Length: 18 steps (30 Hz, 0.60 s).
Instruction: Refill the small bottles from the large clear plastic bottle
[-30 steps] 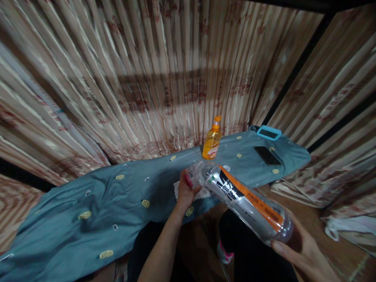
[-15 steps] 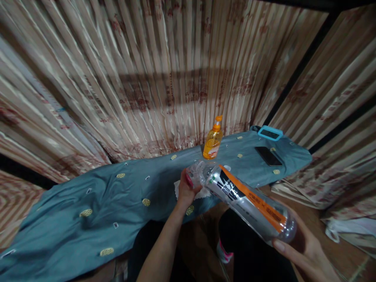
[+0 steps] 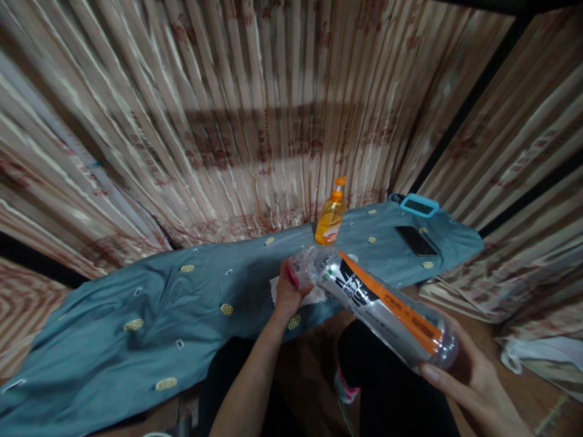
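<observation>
A large clear plastic bottle (image 3: 378,306) with a grey, black and orange label lies tilted in the air, neck pointing away from me. My left hand (image 3: 288,289) grips its neck end, where the cap would be. My right hand (image 3: 473,388) cups the bottle's base at the lower right. Below the neck a white cloth (image 3: 314,296) lies on the blue-grey patterned sheet (image 3: 182,315) that covers the table.
An orange pump bottle of soap (image 3: 330,216) stands at the back of the sheet. A black phone (image 3: 415,240) and a blue-framed device (image 3: 419,205) lie at the far right. Striped curtains (image 3: 255,109) hang behind and to the right. My dark-clad legs are below.
The bottle's label has turned slightly between frames, with the bottle staying tilted in both hands. The view has shifted a little.
</observation>
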{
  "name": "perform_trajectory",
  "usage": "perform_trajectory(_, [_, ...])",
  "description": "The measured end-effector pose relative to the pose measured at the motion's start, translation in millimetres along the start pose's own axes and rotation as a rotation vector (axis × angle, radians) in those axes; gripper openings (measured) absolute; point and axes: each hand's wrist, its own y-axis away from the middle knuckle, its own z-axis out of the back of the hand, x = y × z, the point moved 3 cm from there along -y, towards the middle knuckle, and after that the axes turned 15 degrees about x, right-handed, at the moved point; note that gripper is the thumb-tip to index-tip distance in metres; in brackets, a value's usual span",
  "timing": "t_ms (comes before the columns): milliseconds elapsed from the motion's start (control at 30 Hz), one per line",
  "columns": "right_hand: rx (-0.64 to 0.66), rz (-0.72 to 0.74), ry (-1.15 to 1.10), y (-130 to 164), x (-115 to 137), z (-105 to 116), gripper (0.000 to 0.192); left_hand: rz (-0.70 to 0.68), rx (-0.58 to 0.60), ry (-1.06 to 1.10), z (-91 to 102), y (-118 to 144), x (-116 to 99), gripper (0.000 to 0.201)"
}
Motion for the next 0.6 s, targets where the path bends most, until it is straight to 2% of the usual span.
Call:
perform_trajectory(300, [-0.013, -0.002, 0.003, 0.0, -0.5, 1.0, 0.078, 0.015, 0.02, 0.013, 0.0, 0.4, -0.5, 0.085])
perform_trajectory(600, [-0.05, -0.025, 0.034, -0.8, 1.6, 1.9, 0.077, 0.035, -0.014, -0.021, 1.1, -0.6, 6.0, 0.085])
